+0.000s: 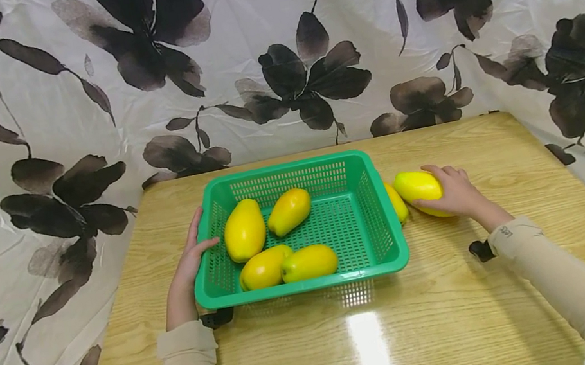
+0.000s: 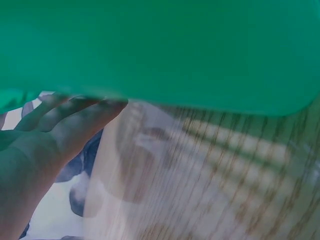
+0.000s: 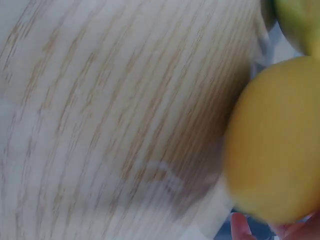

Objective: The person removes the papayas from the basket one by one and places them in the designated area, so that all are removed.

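Observation:
A green plastic basket (image 1: 310, 284) holds several yellow mangoes, two near its left and back and two along the front wall. My left hand (image 1: 187, 269) grips the basket's left side, thumb over the rim and fingers along the outer wall. In the left wrist view that hand (image 2: 60, 125) reaches under the green rim (image 2: 165, 65). To the right of the basket, my right hand (image 1: 455, 193) holds a yellow mango (image 1: 416, 186), its fingers over the far side. The right wrist view shows this mango (image 3: 275, 145) close up, with fingertips (image 3: 240, 227) below it.
Another mango (image 1: 396, 202) lies against the basket's right outer wall, partly hidden by it. All stand on a wooden table (image 1: 299, 351) with a glossy top. Behind and beside the table hangs a white cloth (image 1: 260, 129) with dark flowers.

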`<state>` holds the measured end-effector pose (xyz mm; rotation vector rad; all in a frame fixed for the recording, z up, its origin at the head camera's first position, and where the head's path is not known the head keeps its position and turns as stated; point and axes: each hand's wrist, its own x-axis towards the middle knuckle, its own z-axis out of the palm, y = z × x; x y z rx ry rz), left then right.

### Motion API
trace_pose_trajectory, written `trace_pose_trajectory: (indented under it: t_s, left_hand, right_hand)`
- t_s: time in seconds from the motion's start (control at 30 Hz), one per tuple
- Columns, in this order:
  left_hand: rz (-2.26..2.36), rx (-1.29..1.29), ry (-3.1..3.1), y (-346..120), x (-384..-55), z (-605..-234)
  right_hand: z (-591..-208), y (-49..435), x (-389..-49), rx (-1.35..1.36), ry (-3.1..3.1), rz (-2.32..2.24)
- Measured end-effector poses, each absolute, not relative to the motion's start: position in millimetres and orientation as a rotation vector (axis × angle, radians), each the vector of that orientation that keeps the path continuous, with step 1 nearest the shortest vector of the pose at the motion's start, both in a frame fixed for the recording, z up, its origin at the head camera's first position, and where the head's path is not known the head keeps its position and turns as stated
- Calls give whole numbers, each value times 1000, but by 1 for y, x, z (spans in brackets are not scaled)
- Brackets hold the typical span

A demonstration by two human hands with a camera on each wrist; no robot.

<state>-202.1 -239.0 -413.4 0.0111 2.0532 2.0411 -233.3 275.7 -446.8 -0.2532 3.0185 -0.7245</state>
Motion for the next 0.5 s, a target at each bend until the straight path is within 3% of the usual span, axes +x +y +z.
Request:
trace_pose_trajectory:
  t_s: [0.5]
  left_hand:
    - [2014,5,2073,-248,-211,-433]
  right_hand:
    - [-435,280,-231,-456,3118,-940]
